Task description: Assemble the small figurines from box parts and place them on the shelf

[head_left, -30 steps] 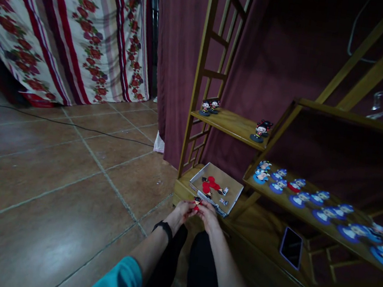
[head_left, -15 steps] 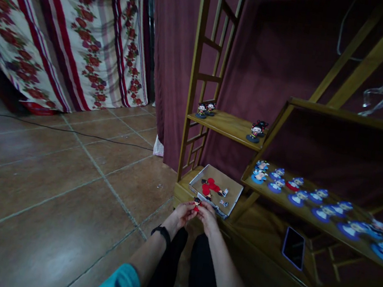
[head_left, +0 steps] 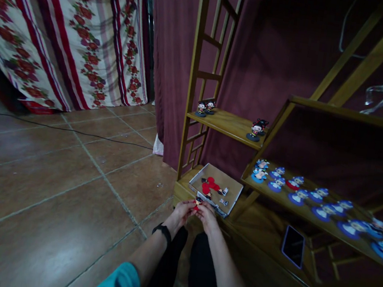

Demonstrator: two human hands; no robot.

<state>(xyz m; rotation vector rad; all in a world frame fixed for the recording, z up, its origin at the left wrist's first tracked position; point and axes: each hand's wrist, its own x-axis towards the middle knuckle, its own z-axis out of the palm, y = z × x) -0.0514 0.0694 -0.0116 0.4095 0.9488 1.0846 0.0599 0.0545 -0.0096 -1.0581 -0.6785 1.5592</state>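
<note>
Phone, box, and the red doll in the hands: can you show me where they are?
Phone [head_left: 293, 246]: head view, on the middle of its dark screen.
Box [head_left: 227, 183]: head view, on its bare inside.
Doll [head_left: 198, 202]: head view, on its upper part.

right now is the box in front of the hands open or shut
Open: no lid covers the box, and red dolls show inside.

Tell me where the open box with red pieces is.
In the head view, the open box lies just right of and below centre, on the low wooden base, just beyond the left hand and right hand.
</note>
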